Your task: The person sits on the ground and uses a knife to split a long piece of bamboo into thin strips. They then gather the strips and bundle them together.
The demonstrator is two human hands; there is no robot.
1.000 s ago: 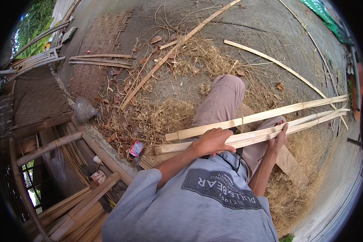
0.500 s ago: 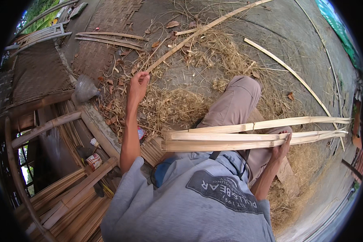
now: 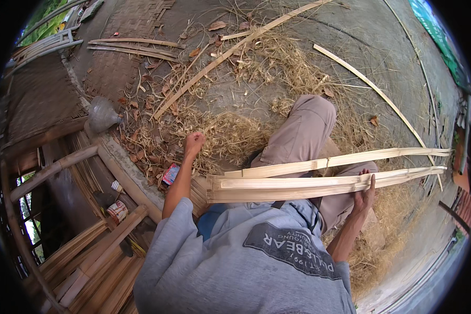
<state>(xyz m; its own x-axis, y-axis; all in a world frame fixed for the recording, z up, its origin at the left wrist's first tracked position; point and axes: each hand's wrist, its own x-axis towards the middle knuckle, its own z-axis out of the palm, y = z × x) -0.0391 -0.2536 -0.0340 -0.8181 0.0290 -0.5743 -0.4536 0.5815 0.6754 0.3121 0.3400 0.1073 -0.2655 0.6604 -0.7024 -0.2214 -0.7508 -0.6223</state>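
Observation:
A few pale split bamboo strips point(image 3: 277, 189) lie across my lap, reaching from my left thigh far out to the right. My right hand point(image 3: 365, 194) grips them toward their right part, with a finger over the upper edge. Another bamboo strip point(image 3: 298, 167) runs just beyond them, overlapping my trouser leg. My left hand point(image 3: 194, 142) hangs over curly shavings point(image 3: 230, 135) with its fingers curled in and nothing visible in them. Further off, one long bamboo strip point(image 3: 230, 51) rests on the ground, apart from that hand.
Several short strips point(image 3: 133, 48) lie at the far left on a woven mat point(image 3: 112, 68). A clear plastic bottle point(image 3: 103, 114) stands near a bamboo frame point(image 3: 55, 171) at the left. To the right a curved pale strip point(image 3: 371, 86) rests on the ground.
My left hand has let go of the long bamboo strip and moved back toward my body. That strip now lies on the ground. My right hand keeps its hold on the lap strips.

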